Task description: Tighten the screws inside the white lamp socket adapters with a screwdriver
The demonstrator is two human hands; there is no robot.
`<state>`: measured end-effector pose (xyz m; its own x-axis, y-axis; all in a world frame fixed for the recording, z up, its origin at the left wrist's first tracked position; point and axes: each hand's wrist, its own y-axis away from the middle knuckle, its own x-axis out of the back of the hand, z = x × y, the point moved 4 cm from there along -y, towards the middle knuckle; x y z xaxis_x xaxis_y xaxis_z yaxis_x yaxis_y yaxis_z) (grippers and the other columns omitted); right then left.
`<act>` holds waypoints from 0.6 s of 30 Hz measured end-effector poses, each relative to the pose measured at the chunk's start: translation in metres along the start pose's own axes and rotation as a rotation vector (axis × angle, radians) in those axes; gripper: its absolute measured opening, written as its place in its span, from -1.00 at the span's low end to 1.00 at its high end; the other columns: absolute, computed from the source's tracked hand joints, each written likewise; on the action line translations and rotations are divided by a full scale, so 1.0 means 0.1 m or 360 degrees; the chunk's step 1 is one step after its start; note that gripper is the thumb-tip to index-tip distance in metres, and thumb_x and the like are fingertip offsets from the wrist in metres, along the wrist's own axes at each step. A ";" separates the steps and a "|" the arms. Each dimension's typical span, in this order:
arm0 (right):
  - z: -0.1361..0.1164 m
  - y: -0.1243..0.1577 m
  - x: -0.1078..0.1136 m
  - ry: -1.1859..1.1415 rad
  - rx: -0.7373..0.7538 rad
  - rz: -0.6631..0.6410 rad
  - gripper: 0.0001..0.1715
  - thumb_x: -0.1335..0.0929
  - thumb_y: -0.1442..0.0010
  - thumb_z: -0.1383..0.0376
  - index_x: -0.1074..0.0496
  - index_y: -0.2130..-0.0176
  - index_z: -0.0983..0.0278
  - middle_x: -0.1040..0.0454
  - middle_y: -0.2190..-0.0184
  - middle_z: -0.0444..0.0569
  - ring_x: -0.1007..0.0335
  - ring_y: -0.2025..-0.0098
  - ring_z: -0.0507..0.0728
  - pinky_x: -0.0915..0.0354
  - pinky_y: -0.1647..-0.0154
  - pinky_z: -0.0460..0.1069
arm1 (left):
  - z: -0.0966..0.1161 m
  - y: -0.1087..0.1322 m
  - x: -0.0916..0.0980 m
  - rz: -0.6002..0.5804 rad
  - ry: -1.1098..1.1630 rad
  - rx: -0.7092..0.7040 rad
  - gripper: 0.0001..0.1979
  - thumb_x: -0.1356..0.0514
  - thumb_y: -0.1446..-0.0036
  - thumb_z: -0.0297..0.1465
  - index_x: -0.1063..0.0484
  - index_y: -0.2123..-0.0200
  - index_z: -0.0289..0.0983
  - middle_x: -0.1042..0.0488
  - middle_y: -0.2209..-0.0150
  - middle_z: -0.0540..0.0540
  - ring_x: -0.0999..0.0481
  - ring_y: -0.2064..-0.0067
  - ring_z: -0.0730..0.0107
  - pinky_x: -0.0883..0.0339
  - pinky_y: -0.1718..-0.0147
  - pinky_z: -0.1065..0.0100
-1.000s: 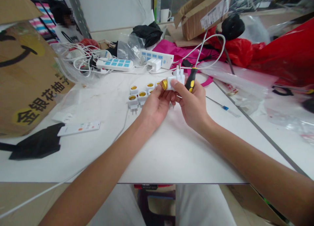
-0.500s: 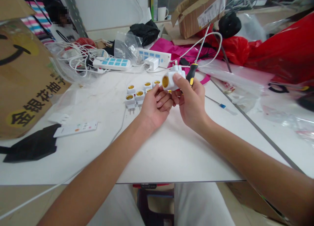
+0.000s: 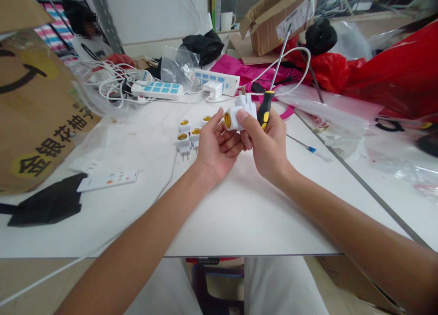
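My right hand (image 3: 268,142) is closed around a white lamp socket adapter (image 3: 234,118). Its round gold-coloured opening faces left, and its plug end points up. The same hand also holds a screwdriver (image 3: 265,107) with a black and yellow handle, its metal shaft tilted upward. Just below the adapter, my left hand (image 3: 221,146) is palm up with fingers loosely curled and the thumb apart. Whether its fingertips touch the adapter I cannot tell. Behind and left of that hand stand several similar lamp socket adapters (image 3: 183,142), some hidden by the fingers.
Power strips (image 3: 160,90) and tangled white cables (image 3: 109,80) lie at the back. To the left are a white remote-like panel (image 3: 109,180), a black flat piece (image 3: 48,203) and a cardboard box (image 3: 37,114). A thin blue-ended rod (image 3: 311,149) and plastic bags lie right. A person sits far left.
The adapter in my right hand has come slightly lower and left. The screwdriver has turned a little, its shaft leaning more to the right. My left thumb has lifted away from its fingers.
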<state>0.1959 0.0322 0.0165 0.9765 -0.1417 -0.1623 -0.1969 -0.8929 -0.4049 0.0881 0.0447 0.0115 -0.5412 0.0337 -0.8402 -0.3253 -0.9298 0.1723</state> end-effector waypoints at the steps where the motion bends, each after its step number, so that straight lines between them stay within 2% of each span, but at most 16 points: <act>1: 0.00 0.00 -0.01 -0.0048 -0.0015 0.0011 -0.41 -0.63 -0.20 -0.12 -0.31 0.31 0.11 -0.26 0.49 -0.24 -0.10 0.54 0.02 -0.10 0.62 0.00 | 0.00 0.00 -0.01 -0.0019 -0.0038 -0.0020 -0.46 -0.25 -0.52 -0.16 -0.30 0.53 -0.23 0.00 0.70 0.20 0.07 0.74 0.64 0.17 0.77 0.49; 5: -0.03 -0.03 -0.02 -0.0233 -0.0135 0.0044 -0.44 -0.62 -0.21 -0.10 -0.33 0.37 0.13 -0.29 0.52 -0.24 -0.10 0.59 0.01 -0.03 0.61 0.01 | -0.01 0.06 -0.10 -0.0100 -0.0283 -0.0165 -0.43 -0.44 -0.38 -0.06 -0.27 0.50 -0.22 0.05 0.69 0.26 0.14 0.72 0.66 0.20 0.74 0.49; 9: -0.03 -0.10 -0.01 -0.0441 -0.0406 -0.0027 -0.37 -0.58 -0.17 -0.26 -0.34 0.36 0.11 -0.23 0.57 -0.28 -0.09 0.58 0.03 -0.05 0.58 0.03 | -0.04 0.13 -0.17 -0.0122 -0.0548 -0.0340 -0.41 -0.56 -0.24 -0.11 -0.23 0.47 -0.21 -0.03 0.66 0.28 0.07 0.70 0.70 0.22 0.71 0.52; 13: 0.01 -0.13 0.00 -0.0531 -0.0507 -0.0100 -0.34 -0.59 -0.11 -0.30 -0.36 0.34 0.11 -0.27 0.54 -0.28 -0.06 0.58 0.02 -0.09 0.57 0.02 | -0.05 0.13 -0.17 -0.0108 -0.0621 -0.0319 -0.48 -0.51 -0.30 -0.26 -0.21 0.45 -0.20 -0.06 0.63 0.28 0.07 0.70 0.70 0.21 0.70 0.54; 18: -0.01 -0.11 0.00 -0.0386 -0.0355 0.0004 -0.34 -0.64 -0.07 -0.18 -0.29 0.36 0.12 -0.30 0.50 -0.26 -0.17 0.57 0.00 -0.07 0.61 0.00 | 0.00 0.08 -0.13 -0.0027 -0.0598 -0.0212 -0.48 -0.36 -0.37 -0.38 -0.10 0.50 -0.18 0.05 0.66 0.28 0.15 0.71 0.70 0.23 0.71 0.54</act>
<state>0.1985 0.0416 0.0215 0.9213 -0.0622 -0.3838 -0.1492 -0.9681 -0.2013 0.0922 0.0365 0.0236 -0.7908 0.1584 -0.5913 -0.2466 -0.9665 0.0708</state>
